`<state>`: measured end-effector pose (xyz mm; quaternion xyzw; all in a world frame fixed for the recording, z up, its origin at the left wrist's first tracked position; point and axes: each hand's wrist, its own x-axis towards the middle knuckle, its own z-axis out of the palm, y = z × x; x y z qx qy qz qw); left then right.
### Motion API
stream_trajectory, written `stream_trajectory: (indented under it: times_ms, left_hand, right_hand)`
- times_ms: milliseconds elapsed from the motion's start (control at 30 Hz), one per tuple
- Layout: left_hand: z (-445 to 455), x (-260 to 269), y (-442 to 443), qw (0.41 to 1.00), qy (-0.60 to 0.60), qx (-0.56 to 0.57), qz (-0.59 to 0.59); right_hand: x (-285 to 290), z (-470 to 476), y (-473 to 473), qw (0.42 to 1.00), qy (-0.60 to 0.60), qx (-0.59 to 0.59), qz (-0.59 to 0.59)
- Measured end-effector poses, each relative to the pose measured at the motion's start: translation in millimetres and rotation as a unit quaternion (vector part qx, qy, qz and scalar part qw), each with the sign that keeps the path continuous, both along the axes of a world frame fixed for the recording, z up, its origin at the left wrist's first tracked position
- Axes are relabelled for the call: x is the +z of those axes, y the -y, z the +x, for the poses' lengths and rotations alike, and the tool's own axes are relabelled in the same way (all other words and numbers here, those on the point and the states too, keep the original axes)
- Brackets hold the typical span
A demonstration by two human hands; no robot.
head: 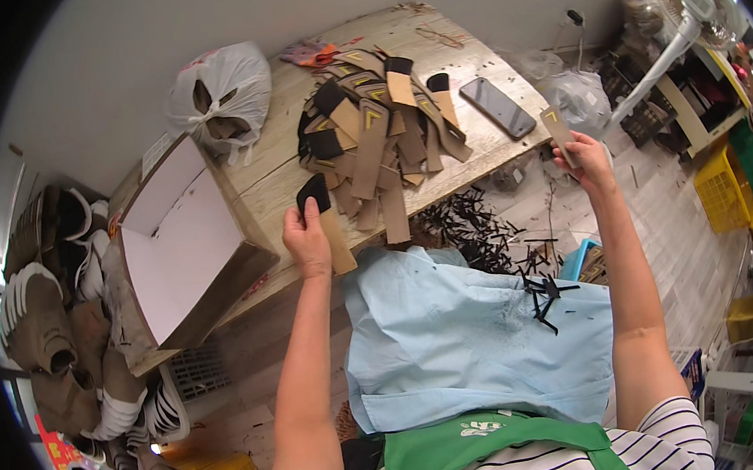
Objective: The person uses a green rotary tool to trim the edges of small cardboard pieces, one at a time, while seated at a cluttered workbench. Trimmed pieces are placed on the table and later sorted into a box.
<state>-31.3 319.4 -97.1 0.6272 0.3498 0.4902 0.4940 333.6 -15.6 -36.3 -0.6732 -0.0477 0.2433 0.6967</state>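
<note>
My left hand [305, 238] is at the table's front edge, thumb on top of a strap piece [334, 238] with a tan face and a black end. Off the table's right corner, my right hand [586, 157] grips a brown strap [556, 128] marked with a yellow chevron; its lower end is hidden by the fingers. Between the two hands, on the wooden table [277, 170], a loose pile of similar straps [367, 128] lies overlapped. Some show yellow chevrons, others tan backs with black ends. Several hang over the front edge.
An open cardboard box [180, 252] and a tied white plastic bag [224, 100] stand left of the pile. A smartphone [498, 108] lies at its right. Black scraps [476, 226] litter the floor and the blue cloth [466, 341] over my lap. A fan [692, 6] stands right, shoes [42, 325] left.
</note>
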Motion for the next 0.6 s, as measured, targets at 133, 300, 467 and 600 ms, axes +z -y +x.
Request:
stream_trajectory:
  times_ms: [133, 300, 467, 600]
  left_hand:
    - [-5, 6, 5, 0.999, 0.019, 0.001, -0.03]
    - [-6, 1, 4, 0.997, 0.045, -0.04, -0.056]
    - [-5, -2, 3, 0.994, 0.074, -0.046, -0.072]
    - [-2, 1, 8, 0.989, 0.114, -0.051, -0.082]
  right_hand:
    - [10, 32, -31, 0.998, 0.043, 0.032, -0.013]
    - [-25, 60, -42, 0.989, 0.051, 0.02, -0.137]
    - [-34, 55, -46, 0.976, 0.111, 0.023, -0.186]
    - [-31, 57, -33, 0.941, 0.214, 0.003, -0.261]
